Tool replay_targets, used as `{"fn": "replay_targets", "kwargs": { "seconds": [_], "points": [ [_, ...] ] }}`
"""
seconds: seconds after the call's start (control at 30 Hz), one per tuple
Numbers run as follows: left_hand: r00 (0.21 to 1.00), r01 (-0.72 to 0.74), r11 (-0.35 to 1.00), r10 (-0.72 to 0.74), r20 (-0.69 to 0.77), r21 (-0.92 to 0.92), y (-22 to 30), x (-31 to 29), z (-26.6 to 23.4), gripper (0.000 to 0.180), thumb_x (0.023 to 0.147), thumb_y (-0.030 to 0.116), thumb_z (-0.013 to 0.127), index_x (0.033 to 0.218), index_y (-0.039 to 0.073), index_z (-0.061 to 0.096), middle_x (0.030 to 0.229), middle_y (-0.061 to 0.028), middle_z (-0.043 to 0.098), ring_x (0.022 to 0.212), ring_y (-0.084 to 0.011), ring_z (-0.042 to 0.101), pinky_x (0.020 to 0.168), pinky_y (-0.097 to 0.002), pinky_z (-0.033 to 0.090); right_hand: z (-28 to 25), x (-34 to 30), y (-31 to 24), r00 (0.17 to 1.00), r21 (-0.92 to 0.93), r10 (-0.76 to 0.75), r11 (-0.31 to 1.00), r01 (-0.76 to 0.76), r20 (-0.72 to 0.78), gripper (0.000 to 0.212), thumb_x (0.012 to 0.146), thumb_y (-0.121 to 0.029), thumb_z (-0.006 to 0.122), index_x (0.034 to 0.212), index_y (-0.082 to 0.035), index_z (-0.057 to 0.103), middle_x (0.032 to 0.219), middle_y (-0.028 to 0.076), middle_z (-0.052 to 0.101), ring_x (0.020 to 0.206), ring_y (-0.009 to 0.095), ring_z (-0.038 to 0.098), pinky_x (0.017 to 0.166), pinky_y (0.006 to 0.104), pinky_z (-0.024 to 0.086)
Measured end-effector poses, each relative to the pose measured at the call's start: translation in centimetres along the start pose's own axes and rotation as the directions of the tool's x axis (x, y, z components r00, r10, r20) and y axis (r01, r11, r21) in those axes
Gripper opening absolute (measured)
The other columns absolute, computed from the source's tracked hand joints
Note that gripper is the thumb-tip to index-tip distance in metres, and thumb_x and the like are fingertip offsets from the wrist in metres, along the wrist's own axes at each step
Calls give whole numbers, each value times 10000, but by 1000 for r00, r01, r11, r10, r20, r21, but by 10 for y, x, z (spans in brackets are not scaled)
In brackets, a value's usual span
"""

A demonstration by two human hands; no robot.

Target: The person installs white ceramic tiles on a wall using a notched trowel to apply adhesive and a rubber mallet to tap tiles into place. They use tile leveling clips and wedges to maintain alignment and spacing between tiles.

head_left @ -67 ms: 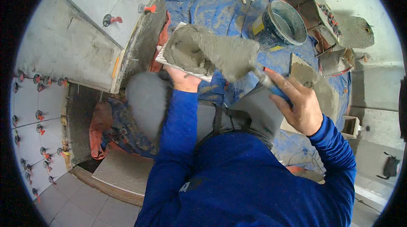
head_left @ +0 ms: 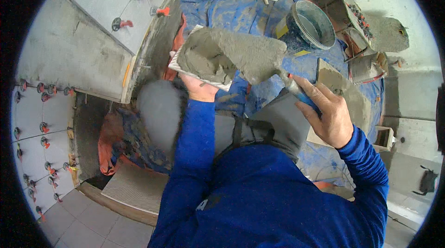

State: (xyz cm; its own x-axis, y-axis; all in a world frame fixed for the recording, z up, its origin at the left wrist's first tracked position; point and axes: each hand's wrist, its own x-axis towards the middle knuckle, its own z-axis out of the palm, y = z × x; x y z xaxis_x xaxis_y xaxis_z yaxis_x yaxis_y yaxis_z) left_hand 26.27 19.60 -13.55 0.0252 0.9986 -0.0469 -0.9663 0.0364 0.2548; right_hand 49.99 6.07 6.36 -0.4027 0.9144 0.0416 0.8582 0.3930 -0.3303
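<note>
Left hand [head_left: 202, 89] grasps a tile [head_left: 222, 84] from below, likely steadying mortar [head_left: 201, 60] above its fingers; right hand [head_left: 332, 117] clasps a trowel [head_left: 296, 89].

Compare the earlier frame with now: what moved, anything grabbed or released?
The mortar-coated trowel with a blue handle shifted slightly up and right in the picture, baring more of the wet grey mortar on the white square ridged tile. Nothing was taken hold of or let go: right hand on the trowel, left hand under the tile. The dark round bucket stayed put.
</note>
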Motion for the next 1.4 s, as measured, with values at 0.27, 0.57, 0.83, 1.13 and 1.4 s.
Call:
{"fn": "replay_targets", "kwargs": {
  "seconds": [0.27,0.57,0.83,1.13,1.4],
  "points": [
    [986,126,989,-117,118,-76,2,11,-6,938,962,746,411,1612,76,319,1656,-220,311,1508,-453,304,1235,-630,208,-7,4,22,999,-276,-4,961,-8,-45,544,858,-135,760,1386,-135,630,906,112,654,791,324,681,690,430,566],
    [978,202,979,-203,54,25,-22,9,-24,839,1007,671,428,1611,98,327,1665,-167,314,1518,-410,292,1243,-615,203,-16,24,69,985,-452,-101,891,28,-139,523,834,-145,735,1351,-168,660,810,72,586,696,265,639,608,387,543],
    [982,188,982,-188,32,17,-32,15,-18,804,1031,655,402,1565,54,395,1611,-179,403,1452,-411,403,1208,-582,306,-16,19,74,989,-447,-147,884,135,9,529,837,-157,737,1358,-164,646,824,80,602,705,271,660,595,399,549],
    [991,127,991,-124,60,-49,-42,7,7,865,992,736,354,1571,95,398,1581,-184,444,1423,-418,444,1195,-598,325,4,3,73,996,52,-36,998,31,87,464,938,-201,673,1360,-20,612,969,242,707,890,435,687,799,478,555],
    [1000,8,997,-10,22,79,-40,4,-6,864,998,743,325,1594,119,368,1597,-158,429,1432,-402,438,1188,-594,335,6,5,38,893,461,182,803,-376,411,476,1023,-242,616,1414,22,568,856,231,698,616,281,681,656,408,541]
  ]
}}
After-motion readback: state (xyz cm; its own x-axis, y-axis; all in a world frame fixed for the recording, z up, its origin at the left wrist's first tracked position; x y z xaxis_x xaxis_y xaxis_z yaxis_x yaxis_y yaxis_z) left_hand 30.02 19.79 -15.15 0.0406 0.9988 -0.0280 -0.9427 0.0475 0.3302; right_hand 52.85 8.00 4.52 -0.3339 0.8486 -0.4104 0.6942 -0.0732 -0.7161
